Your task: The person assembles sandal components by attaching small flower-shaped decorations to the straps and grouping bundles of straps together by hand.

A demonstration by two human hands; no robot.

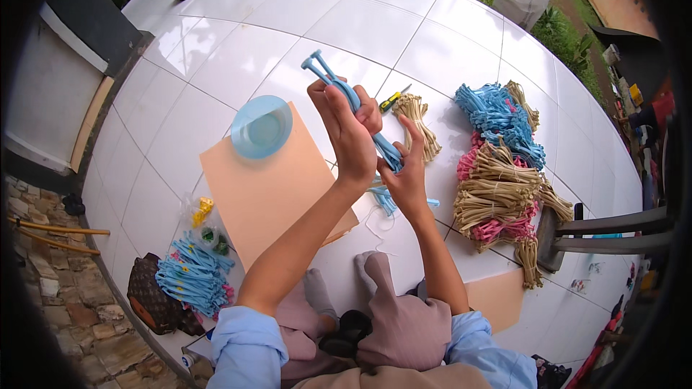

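Observation:
Several long blue plastic strips with knobbed ends [326,72] are raised in front of me, slanting from upper left to lower right. My left hand [351,126] is closed around their middle, the knobbed tips sticking out above its fingers. At their lower end, my right hand [407,180] pinches the strips, its index finger pointing up. More blue strips [384,200] lie on the floor just below my hands, partly hidden, beside a loose white string [378,229]. Beyond my right hand rests a tied beige bundle [421,126] of similar strips, with a yellow-and-black screwdriver [391,101] beside it.
A tan board [270,191] on the tiled floor carries a blue bowl [262,127]. Piled bundles, blue [501,119], beige [494,194] and pink, lie to the right near a dark chair [551,241]. At left are blue strips [193,274] and a brown bag [155,292].

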